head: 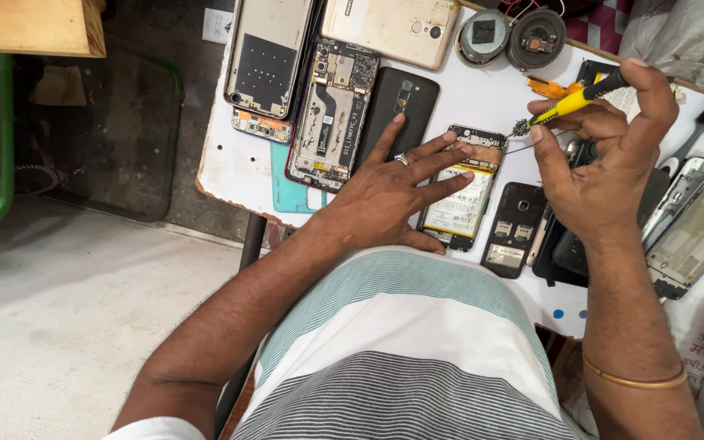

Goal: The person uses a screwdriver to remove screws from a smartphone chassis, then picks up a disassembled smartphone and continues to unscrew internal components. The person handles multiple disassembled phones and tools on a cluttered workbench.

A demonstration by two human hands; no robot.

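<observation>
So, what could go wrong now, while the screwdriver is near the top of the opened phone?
1. The yellow screwdriver tip sits near the top edge of the opened phone; a slip could scratch the exposed parts or the battery.
2. The left hand only presses flat on the phone, so it may slide on the white table.
3. The table is crowded; the small black phone lies near the front edge and could be knocked off.

The left hand (393, 191) lay flat, palm down, fingers spread and a ring on one finger. The right hand (605, 163) was raised, fingers curled in a pinch, a bangle on its wrist.
</observation>
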